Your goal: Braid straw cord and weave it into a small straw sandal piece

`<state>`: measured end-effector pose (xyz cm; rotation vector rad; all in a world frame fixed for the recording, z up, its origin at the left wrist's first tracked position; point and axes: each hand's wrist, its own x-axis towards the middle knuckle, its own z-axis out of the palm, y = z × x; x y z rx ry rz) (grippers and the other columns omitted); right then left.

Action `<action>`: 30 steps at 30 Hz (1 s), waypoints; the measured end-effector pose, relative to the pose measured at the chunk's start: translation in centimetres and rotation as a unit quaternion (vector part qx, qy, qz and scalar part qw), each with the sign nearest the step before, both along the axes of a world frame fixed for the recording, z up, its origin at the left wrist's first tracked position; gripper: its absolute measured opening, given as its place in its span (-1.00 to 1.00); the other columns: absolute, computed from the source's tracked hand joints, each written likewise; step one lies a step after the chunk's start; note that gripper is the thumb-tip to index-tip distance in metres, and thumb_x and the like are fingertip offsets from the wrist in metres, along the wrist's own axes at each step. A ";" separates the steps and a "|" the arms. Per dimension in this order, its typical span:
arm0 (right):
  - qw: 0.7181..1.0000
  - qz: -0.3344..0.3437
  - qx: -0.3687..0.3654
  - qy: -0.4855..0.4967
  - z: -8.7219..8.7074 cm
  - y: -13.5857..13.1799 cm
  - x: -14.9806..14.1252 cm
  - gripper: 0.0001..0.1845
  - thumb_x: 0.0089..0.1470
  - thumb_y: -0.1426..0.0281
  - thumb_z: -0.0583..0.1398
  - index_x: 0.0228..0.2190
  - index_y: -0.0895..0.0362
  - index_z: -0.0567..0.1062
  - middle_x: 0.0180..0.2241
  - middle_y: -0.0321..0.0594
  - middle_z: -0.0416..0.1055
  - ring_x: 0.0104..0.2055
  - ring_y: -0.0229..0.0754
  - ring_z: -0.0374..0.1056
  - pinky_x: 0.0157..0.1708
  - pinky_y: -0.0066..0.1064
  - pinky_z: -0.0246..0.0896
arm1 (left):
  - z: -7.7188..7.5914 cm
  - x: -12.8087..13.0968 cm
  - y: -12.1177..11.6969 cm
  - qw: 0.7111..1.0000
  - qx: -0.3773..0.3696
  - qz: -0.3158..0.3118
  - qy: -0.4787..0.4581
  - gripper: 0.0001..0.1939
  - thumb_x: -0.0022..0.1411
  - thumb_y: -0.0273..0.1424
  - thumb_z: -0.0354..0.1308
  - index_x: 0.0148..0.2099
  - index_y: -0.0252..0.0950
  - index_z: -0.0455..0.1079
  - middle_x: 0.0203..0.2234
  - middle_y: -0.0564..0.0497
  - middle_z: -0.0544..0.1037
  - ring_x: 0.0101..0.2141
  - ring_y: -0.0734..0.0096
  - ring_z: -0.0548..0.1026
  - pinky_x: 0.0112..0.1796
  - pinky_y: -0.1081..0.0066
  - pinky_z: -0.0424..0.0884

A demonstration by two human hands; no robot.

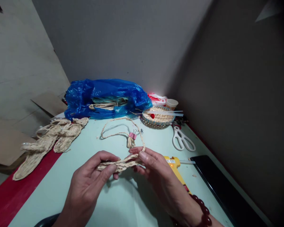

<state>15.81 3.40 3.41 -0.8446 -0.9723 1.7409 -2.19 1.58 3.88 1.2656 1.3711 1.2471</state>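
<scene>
A coiled length of braided straw cord (125, 164) is held above the table between my two hands. My left hand (94, 176) pinches its left end between thumb and fingers. At the other end, my right hand (153, 165) grips the coil with the thumb on top. From there the cord's loose tail loops away over the tabletop to a pink binder clip (133, 136), which clamps a bundle of straw strands (131, 142). A yellow glue gun (177, 170) lies just right of my right hand, partly hidden by the wrist.
Woven straw sandals (44, 142) lie at the left edge. At the back sits a blue plastic bag (109, 86) of straw. A round woven basket (158, 121) with glue sticks, white-handled scissors (183, 140), a paper cup (172, 103) and a black flat object (222, 186) are on the right.
</scene>
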 end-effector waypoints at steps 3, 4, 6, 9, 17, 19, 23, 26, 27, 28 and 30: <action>0.995 -0.039 0.070 -0.056 0.6 0.4 0.2 -0.77 0.19 0.22 0.26 -0.32 0.13 0.57 -0.34 -0.27 0.44 -0.25 -0.20 0.29 -0.19 -0.39 0.15 | 0.0 -0.1 0.1 0.999 -0.020 -0.015 0.023 -0.82 0.12 -0.19 0.31 -0.31 -0.17 0.56 -0.50 0.10 0.60 -0.50 0.36 0.54 -0.43 0.49 0.39; 0.989 -0.056 0.103 -0.093 0.8 0.4 0.3 -0.79 0.19 0.24 0.26 -0.37 0.12 0.58 -0.37 -0.29 0.45 -0.28 -0.21 0.29 -0.21 -0.40 0.15 | -0.1 -0.1 0.1 0.999 -0.029 -0.018 0.027 -0.81 0.12 -0.18 0.31 -0.31 -0.18 0.57 -0.52 0.09 0.59 -0.51 0.37 0.53 -0.43 0.49 0.37; 0.972 -0.079 0.155 -0.160 1.2 0.2 0.4 -0.79 0.19 0.28 0.26 -0.43 0.11 0.57 -0.41 -0.31 0.48 -0.31 -0.21 0.33 -0.24 -0.41 0.16 | 0.0 0.1 -0.1 0.998 -0.046 -0.015 0.027 -0.81 0.14 -0.18 0.29 -0.31 -0.18 0.57 -0.57 0.10 0.56 -0.52 0.39 0.49 -0.44 0.48 0.34; 0.951 -0.099 0.201 -0.215 1.5 -0.3 0.4 -0.79 0.19 0.30 0.25 -0.46 0.09 0.57 -0.45 -0.31 0.49 -0.35 -0.19 0.36 -0.28 -0.39 0.19 | 0.2 0.4 -0.3 0.997 -0.069 -0.014 0.016 -0.81 0.14 -0.18 0.28 -0.30 -0.18 0.57 -0.61 0.10 0.52 -0.52 0.39 0.45 -0.42 0.47 0.31; 0.959 -0.116 0.165 -0.198 0.7 -0.1 -0.1 -0.74 0.23 0.25 0.22 -0.48 0.08 0.46 -0.50 -0.37 0.36 -0.42 -0.26 0.24 -0.36 -0.43 0.14 | 0.3 0.4 -0.3 0.998 -0.032 -0.056 -0.013 -0.87 0.13 -0.26 0.30 -0.38 -0.18 0.60 -0.56 0.09 0.52 -0.54 0.43 0.45 -0.46 0.49 0.35; 0.965 -0.100 0.153 -0.189 0.8 0.2 -0.2 -0.74 0.25 0.24 0.19 -0.46 0.09 0.43 -0.47 -0.37 0.36 -0.40 -0.26 0.23 -0.37 -0.44 0.12 | 0.2 0.3 -0.2 0.998 -0.020 -0.063 -0.023 -0.87 0.12 -0.26 0.31 -0.38 -0.19 0.60 -0.55 0.08 0.53 -0.55 0.43 0.46 -0.47 0.49 0.36; 0.966 -0.047 0.173 -0.188 1.3 0.3 0.0 -0.83 0.20 0.26 0.21 -0.37 0.09 0.48 -0.38 -0.32 0.42 -0.31 -0.20 0.30 -0.28 -0.40 0.18 | 0.1 -0.1 0.0 0.996 -0.044 -0.052 -0.051 -0.87 0.13 -0.26 0.32 -0.35 -0.20 0.59 -0.60 0.10 0.52 -0.54 0.44 0.45 -0.46 0.51 0.35; 0.955 -0.007 0.195 -0.222 1.5 -0.1 0.0 -0.83 0.12 0.25 0.28 -0.29 0.08 0.54 -0.30 -0.28 0.48 -0.21 -0.14 0.35 -0.18 -0.36 0.19 | 0.1 -0.3 0.1 0.995 -0.052 -0.052 -0.062 -0.88 0.16 -0.27 0.31 -0.32 -0.19 0.58 -0.56 0.09 0.55 -0.51 0.44 0.46 -0.43 0.51 0.36; 0.949 -0.001 0.205 -0.239 1.5 -0.2 0.0 -0.84 0.12 0.26 0.30 -0.28 0.07 0.54 -0.28 -0.29 0.50 -0.20 -0.14 0.37 -0.16 -0.36 0.19 | 0.0 -0.3 0.1 0.995 -0.048 -0.056 -0.062 -0.89 0.16 -0.28 0.30 -0.32 -0.19 0.59 -0.52 0.08 0.56 -0.50 0.44 0.47 -0.42 0.50 0.37; 0.943 0.001 0.216 -0.254 1.4 -0.2 0.0 -0.86 0.13 0.28 0.30 -0.28 0.07 0.55 -0.29 -0.30 0.51 -0.21 -0.16 0.37 -0.16 -0.37 0.18 | 0.0 -0.3 0.0 0.995 -0.043 -0.060 -0.063 -0.89 0.16 -0.29 0.31 -0.32 -0.19 0.59 -0.49 0.08 0.57 -0.49 0.45 0.47 -0.41 0.50 0.37; 0.932 0.000 0.235 -0.277 1.1 -0.3 -0.1 -0.91 0.18 0.31 0.28 -0.31 0.06 0.55 -0.34 -0.34 0.50 -0.28 -0.21 0.37 -0.20 -0.40 0.18 | -0.1 -0.2 -0.1 0.995 -0.035 -0.066 -0.072 -0.89 0.15 -0.29 0.31 -0.35 -0.20 0.59 -0.45 0.07 0.56 -0.49 0.45 0.45 -0.41 0.49 0.37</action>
